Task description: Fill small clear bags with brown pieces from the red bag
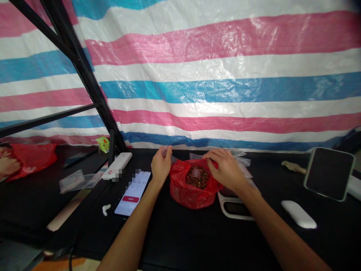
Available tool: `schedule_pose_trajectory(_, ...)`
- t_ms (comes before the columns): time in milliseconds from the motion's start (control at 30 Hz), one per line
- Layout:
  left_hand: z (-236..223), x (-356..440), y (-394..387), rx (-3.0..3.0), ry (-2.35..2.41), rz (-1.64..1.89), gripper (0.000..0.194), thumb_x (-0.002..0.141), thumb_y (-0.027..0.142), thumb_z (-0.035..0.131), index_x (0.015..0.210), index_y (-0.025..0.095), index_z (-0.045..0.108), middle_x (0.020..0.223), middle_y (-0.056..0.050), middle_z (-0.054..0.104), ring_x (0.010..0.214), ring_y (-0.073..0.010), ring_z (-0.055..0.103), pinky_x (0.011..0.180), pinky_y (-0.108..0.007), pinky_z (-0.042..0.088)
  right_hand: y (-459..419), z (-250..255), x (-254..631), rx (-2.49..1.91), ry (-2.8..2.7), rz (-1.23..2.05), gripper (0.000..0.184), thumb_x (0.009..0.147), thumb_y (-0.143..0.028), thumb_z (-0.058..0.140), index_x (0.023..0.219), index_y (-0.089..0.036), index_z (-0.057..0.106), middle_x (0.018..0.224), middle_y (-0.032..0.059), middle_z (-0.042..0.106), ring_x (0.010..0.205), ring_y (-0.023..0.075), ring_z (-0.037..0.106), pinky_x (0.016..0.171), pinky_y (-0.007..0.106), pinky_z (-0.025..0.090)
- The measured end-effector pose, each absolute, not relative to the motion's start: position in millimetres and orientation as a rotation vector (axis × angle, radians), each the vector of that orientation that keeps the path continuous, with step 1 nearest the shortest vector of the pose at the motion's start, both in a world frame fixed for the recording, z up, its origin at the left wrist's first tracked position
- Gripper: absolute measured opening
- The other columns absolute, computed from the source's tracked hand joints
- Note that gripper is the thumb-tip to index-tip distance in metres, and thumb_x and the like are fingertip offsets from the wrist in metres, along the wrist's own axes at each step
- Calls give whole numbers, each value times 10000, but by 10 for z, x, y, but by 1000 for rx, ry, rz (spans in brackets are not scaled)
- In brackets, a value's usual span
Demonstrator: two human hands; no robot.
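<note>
My left grip (161,164) is pressed together, thumb and fingertips pinching a bit of clear plastic (167,151) at the far edge of the red plastic bag (191,195). My right grip (227,169) is spread, its fingers draped over the bag's rim. The bag sits on the black counter (180,235) between my hands, open at the top, holding a heap of small brown pieces (199,181) with a translucent plastic cup (196,174) tilted among them. Just under my right wrist lies a white-framed scale (232,207). To the left of the bag, a phone (132,194) shows a timer, with a white earbud (105,209) beside it. Farther left, a co-worker's hand (8,165) rests at a second red bag (32,160), beyond some clear zip bags (76,180).
</note>
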State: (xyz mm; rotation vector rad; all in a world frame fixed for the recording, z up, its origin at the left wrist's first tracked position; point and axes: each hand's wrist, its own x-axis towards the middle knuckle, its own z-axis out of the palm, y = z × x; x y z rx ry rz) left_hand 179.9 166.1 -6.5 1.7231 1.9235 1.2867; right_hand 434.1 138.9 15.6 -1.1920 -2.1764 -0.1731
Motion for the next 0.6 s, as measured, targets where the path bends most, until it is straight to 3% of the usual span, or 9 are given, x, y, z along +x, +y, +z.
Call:
schedule_pose_trajectory(100, -102, 1767, 1688, 1701, 2082, 1170, 529, 998, 682, 362, 1021, 212, 603, 1027, -110, 747, 985, -281, 718, 766, -332, 471, 1331, 179, 4251, -1124, -2225, -112, 251, 940, -89, 507, 1002, -225, 708, 1066, 42, 743, 1031, 229, 623, 932, 381, 382)
schedule_pose_trajectory(233, -174, 1795, 1692, 1846, 2156, 1001, 540, 950, 702, 473, 1077, 182, 541, 1108, -156, 706, 1046, -297, 715, 822, -349, 491, 1283, 156, 4187, -1089, -2366, -19, 356, 784, 13, 502, 935, -240, 701, 1040, 26, 746, 1005, 223, 617, 945, 383, 371)
schedule_pose_trajectory(367, -216, 1779, 1729, 1850, 2137, 1036, 573, 913, 682, 572, 1156, 167, 507, 1165, -176, 681, 1091, -309, 702, 843, -361, 505, 1277, 81, 4167, -1096, -2458, 35, 491, 698, 29, 506, 1043, -249, 720, 1100, 33, 753, 1081, 239, 603, 987, 399, 350)
schedule_pose_trajectory(500, -183, 1737, 1764, 1850, 1993, 1163, 508, 948, 592, 587, 1257, 198, 500, 1161, -134, 708, 1044, -285, 715, 809, -339, 497, 1280, 12, 4169, -1112, -2481, 91, 533, 686, 14, 527, 1117, -242, 708, 1149, 41, 750, 1114, 241, 597, 1002, 419, 324)
schedule_pose_trajectory(600, -91, 1758, 1721, 1881, 1867, 1187, 388, 987, 580, 519, 1156, 235, 566, 984, -59, 745, 900, -245, 727, 722, -297, 466, 1278, -12, 4184, -1132, -2501, 129, 494, 689, 4, 546, 1084, -242, 709, 1126, 31, 758, 1110, 239, 596, 999, 430, 310)
